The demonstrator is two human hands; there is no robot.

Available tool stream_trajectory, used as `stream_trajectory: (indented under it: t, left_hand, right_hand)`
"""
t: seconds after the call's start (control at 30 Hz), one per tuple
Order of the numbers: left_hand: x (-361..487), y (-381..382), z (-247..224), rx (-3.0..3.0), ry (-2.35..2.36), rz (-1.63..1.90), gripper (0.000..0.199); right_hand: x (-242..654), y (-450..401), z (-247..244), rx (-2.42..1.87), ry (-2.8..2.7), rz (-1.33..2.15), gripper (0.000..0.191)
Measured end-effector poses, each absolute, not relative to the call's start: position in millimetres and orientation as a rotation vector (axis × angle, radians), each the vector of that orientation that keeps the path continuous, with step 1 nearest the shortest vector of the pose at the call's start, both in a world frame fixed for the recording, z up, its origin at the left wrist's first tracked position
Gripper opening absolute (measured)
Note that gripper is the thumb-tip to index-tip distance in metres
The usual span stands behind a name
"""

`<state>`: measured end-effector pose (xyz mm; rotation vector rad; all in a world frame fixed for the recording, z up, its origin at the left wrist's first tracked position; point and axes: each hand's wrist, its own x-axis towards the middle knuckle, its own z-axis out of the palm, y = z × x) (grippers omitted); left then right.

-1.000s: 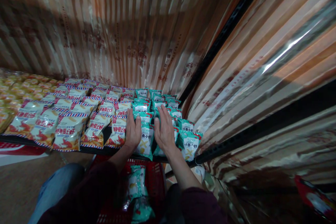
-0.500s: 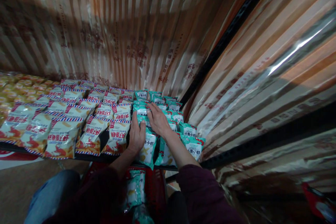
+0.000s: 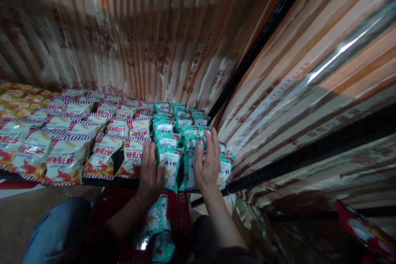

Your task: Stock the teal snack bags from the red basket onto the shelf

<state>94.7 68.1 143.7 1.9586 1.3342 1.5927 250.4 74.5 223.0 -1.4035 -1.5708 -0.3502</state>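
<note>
Rows of teal snack bags [image 3: 170, 167] stand on a dark shelf. My left hand [image 3: 150, 175] is upright at the left side of the front teal bag, between it and a white-and-orange bag [image 3: 131, 157]; its fingers are extended and it grips nothing. My right hand [image 3: 208, 164] lies over the right-hand teal columns, fingers stretched upward, thumb apart, in front of a teal bag [image 3: 225, 169] at the right end. Whether its palm touches the bags is hard to tell.
More white-and-orange bags [image 3: 66, 159] and yellow packs [image 3: 18, 101] fill the shelf leftward. Below is a red basket [image 3: 181, 210] holding teal bags [image 3: 157, 216]. A black post [image 3: 247, 60] and striped wrapping [image 3: 167, 20] stand behind. A red package [image 3: 365, 231] is at lower right.
My hands have moved apart: the right one went right and down, the left one slightly left and down. The teal bags between them are uncovered. The view has shifted slightly.
</note>
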Motion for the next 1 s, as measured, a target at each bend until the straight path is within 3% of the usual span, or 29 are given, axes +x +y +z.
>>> stream_trajectory:
  t: [0.3, 0.67, 0.83, 1.0]
  left_hand:
    - [102.0, 25.9, 103.7, 2.239, 1.413, 1.326, 0.065]
    - [99.6, 9.0, 98.5, 2.363, 1.369, 1.378, 0.064]
    - [77.0, -38.1, 68.4, 2.459, 1.193, 1.337, 0.058]
    - [37.5, -47.3, 56.6, 2.378, 1.432, 1.375, 0.060]
  right_hand:
    - [235.6, -3.6, 123.1, -1.591, -1.580, -0.300, 0.052]
    - [235.1, -12.6, 116.4, -1.472, -1.637, -0.304, 0.053]
    - [201.7, -46.4, 94.1, -1.263, -1.879, -0.024, 0.052]
    - [170.4, -62.4, 69.5, -1.258, -1.986, 0.300, 0.058]
